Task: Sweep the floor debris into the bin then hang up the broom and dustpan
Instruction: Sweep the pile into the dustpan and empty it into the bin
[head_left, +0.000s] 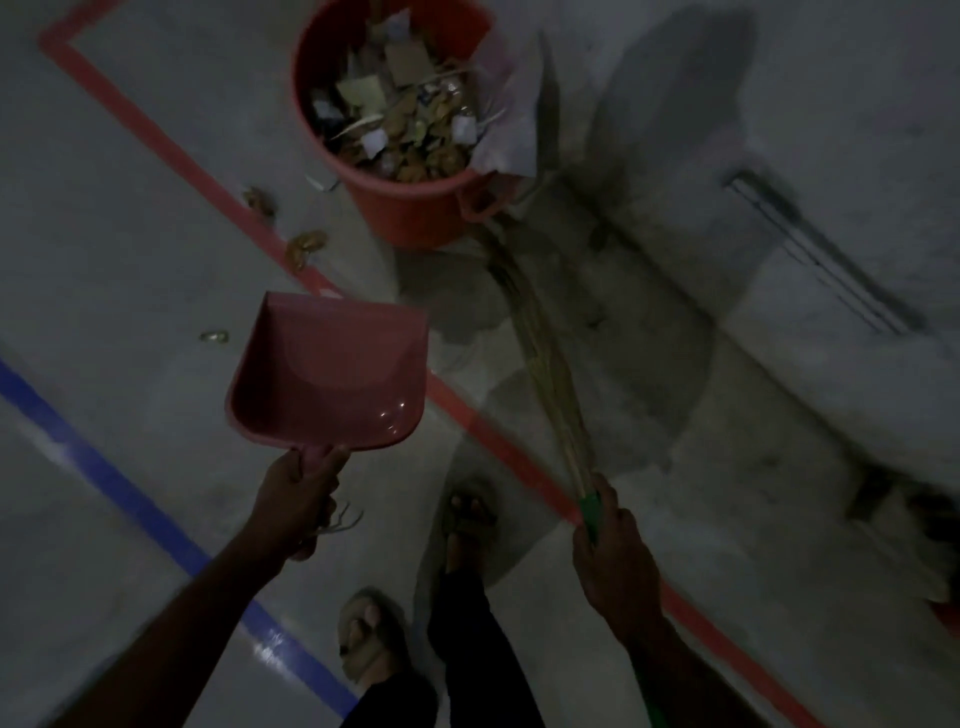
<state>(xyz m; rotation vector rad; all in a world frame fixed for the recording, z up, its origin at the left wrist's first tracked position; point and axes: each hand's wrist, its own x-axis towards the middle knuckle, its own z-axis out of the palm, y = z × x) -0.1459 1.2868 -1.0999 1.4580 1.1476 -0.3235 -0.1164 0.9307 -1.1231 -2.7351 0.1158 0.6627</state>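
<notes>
My left hand (301, 499) grips the handle of a pink dustpan (332, 371), held above the floor with its pan empty. My right hand (610, 535) holds the green handle of a straw broom (540, 353), whose bristles reach forward to the base of the red bin (410, 208). The bin is full of paper scraps and dry leaves. A few bits of debris (306, 247) lie on the floor left of the bin, beside the red floor line.
A red line (171, 150) and a blue line (119, 483) are painted across the grey floor. A wall base with a ledge (779, 322) runs along the right. My feet in sandals (467, 514) stand between my arms. The scene is dim.
</notes>
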